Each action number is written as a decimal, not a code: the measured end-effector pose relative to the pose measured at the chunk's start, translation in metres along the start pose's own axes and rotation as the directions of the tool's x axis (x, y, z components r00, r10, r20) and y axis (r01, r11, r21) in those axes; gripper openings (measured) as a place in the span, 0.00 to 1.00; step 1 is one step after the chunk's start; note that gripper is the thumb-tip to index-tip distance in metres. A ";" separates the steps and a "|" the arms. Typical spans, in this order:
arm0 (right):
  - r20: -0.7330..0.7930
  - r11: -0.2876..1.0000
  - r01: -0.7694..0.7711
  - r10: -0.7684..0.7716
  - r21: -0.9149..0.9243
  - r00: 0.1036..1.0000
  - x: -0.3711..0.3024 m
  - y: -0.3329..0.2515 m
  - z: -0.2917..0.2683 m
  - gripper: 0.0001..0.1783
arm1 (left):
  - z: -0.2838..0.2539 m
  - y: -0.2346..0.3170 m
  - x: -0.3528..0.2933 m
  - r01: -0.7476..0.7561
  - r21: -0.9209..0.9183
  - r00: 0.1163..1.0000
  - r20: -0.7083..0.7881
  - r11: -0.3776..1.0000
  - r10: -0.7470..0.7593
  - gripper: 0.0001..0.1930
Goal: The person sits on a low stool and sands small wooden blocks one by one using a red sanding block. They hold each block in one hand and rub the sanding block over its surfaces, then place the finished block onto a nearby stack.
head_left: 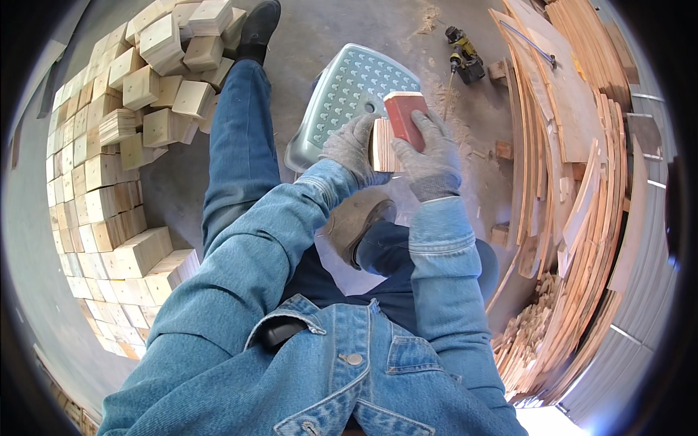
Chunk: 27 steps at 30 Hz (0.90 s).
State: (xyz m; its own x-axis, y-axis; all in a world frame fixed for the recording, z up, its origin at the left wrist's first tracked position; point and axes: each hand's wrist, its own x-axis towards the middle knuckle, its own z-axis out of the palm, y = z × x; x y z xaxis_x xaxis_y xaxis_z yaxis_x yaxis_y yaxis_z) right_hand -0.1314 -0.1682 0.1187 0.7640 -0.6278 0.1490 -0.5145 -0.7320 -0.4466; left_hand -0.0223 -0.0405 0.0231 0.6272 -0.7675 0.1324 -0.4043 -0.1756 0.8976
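Observation:
My left hand (352, 151), in a grey glove, is closed around a small plywood block (384, 150) with its layered edge showing. In my gloved right hand (435, 161) is a red sanding block (404, 119) with a pale strip along its top edge. The sanding block is tilted against or very near the upper right side of the plywood block; I cannot tell whether they touch. Both hands are raised in front of me, just over the near right edge of a pale green plastic step stool (311, 136).
Stacked wooden blocks (102, 173) form a high pile at the left. Long boards and plywood sheets (563, 123) lean along the right, with thin offcuts (527, 338) below. A yellow-and-black cordless drill (465, 57) lies on the concrete floor (313, 29) beyond the stool. My legs (243, 138) straddle the work spot.

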 end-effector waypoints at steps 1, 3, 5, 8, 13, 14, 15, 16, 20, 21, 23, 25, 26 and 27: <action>0.012 0.999 -0.032 0.032 0.022 0.999 -0.003 0.008 -0.006 0.34 | 0.001 0.003 0.000 -0.001 -0.009 1.000 -0.010 1.000 0.001 0.52; 0.038 0.994 -0.082 0.080 0.069 0.996 -0.005 0.020 -0.020 0.36 | 0.006 -0.010 -0.001 0.019 0.034 1.000 -0.015 0.999 -0.018 0.51; 0.017 0.996 -0.093 0.093 0.003 0.995 -0.012 0.034 -0.041 0.35 | 0.009 -0.014 0.001 0.052 0.043 0.998 0.043 0.998 -0.053 0.49; -0.015 0.976 -0.208 0.209 0.064 0.978 -0.027 0.055 -0.063 0.34 | 0.003 -0.003 0.002 0.127 0.092 0.981 0.138 0.988 -0.139 0.54; -0.017 0.892 -0.377 0.393 0.248 0.919 -0.035 0.055 -0.072 0.33 | 0.007 -0.002 0.003 0.012 0.189 0.992 0.122 0.982 -0.035 0.54; -0.044 0.905 -0.327 0.351 0.271 0.935 -0.036 0.060 -0.065 0.33 | 0.009 -0.005 0.003 -0.009 0.230 0.993 0.115 0.973 -0.018 0.55; -0.074 0.916 -0.276 0.310 0.292 0.948 -0.038 0.066 -0.061 0.33 | 0.012 -0.008 0.003 -0.031 0.270 0.994 0.110 0.962 0.001 0.55; -0.067 0.912 -0.295 0.325 0.285 0.943 -0.040 0.071 -0.061 0.32 | 0.016 -0.010 0.004 -0.023 0.260 0.994 0.109 0.965 -0.006 0.56; -0.049 0.869 -0.358 0.397 0.342 0.917 -0.041 0.068 -0.068 0.32 | 0.027 -0.037 0.005 0.042 0.135 0.989 0.136 0.990 -0.060 0.55; -0.032 0.850 -0.352 0.395 0.393 0.918 -0.033 0.058 -0.066 0.32 | 0.025 -0.063 0.005 0.074 -0.098 0.989 0.134 0.992 -0.060 0.54; -0.050 0.835 -0.359 0.415 0.417 0.909 -0.036 0.062 -0.075 0.33 | 0.030 -0.042 0.012 0.449 -0.736 0.893 0.385 0.507 -0.231 0.52; -0.090 0.824 -0.351 0.431 0.444 0.898 -0.044 0.068 -0.091 0.34 | 0.018 0.018 0.015 0.624 -0.781 0.732 0.581 0.009 -0.356 0.51; -0.102 0.826 -0.325 0.413 0.461 0.905 -0.043 0.067 -0.095 0.34 | 0.007 0.020 0.012 0.647 -0.743 0.747 0.575 0.170 -0.333 0.51; -0.119 0.828 -0.304 0.402 0.471 0.908 -0.043 0.068 -0.100 0.34 | 0.000 0.021 0.011 0.655 -0.684 0.756 0.582 0.322 -0.299 0.52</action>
State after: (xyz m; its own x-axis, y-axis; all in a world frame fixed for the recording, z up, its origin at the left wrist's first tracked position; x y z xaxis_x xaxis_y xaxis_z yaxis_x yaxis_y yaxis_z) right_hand -0.2382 -0.2180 0.1703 0.4410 -0.8955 0.0607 -0.4749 -0.2902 -0.8308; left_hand -0.0244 -0.0530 0.0436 0.2072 -0.8867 -0.4133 0.7356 -0.1373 0.6634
